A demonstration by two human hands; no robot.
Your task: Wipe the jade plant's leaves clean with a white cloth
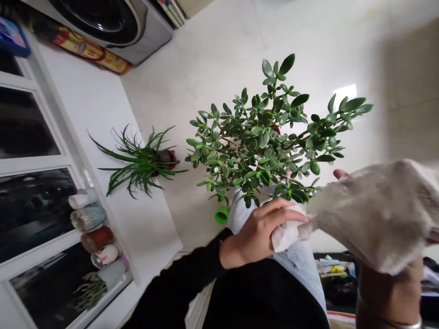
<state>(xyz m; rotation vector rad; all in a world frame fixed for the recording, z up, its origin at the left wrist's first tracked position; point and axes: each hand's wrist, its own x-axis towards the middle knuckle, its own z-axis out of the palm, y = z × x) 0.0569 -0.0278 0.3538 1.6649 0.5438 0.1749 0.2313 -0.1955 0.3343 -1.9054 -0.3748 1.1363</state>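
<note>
My left hand is closed on a crumpled white end of a greyish cloth, just in front of the potted succulent. The cloth narrows beside my fingers, then widens to the right and is partly blurred. My right hand is mostly hidden behind this wide part, where it appears to hold the cloth; only bits of fingers show. Close beyond my hands stands a bushy jade plant with thick green leaves, its pot largely covered by foliage.
A spider-like leafy plant in a small dark pot stands left, beside a small green cup. Several pots line the window ledge. A washing machine is at upper left. Assorted items lie lower right on the tiled floor.
</note>
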